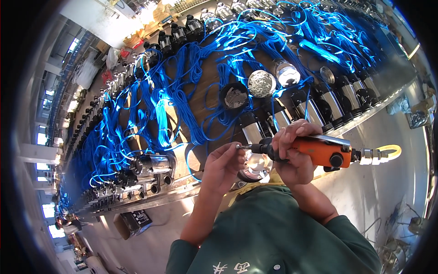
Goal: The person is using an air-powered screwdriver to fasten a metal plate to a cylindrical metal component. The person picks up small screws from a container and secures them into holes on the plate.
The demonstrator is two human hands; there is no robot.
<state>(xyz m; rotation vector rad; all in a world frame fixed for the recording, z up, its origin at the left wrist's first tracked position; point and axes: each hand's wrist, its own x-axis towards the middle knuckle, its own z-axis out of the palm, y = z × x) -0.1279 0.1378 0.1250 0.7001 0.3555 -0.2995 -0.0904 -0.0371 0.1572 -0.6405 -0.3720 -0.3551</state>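
My right hand (295,155) is wrapped round an orange air screwdriver (317,150), held level with its black nose to the left. A yellow hose (391,153) joins its rear metal coupling. My left hand (225,165) pinches a small shiny metal piece (237,146) at the tip of the bit; it is too small to name surely. Just below the bit, a round silver pump end (256,166) stands at the bench edge, partly hidden by my hands. Near my right hand lie several silver pump bodies (251,129) with black ends.
A dark bowl (234,96) and a round tray (261,84) hold small metal parts; a silver dish (287,74) sits beside them. Bundles of blue cable (162,116) spread over the dark bench. More pumps (153,164) line its left edge. A box (132,223) stands below on the floor.
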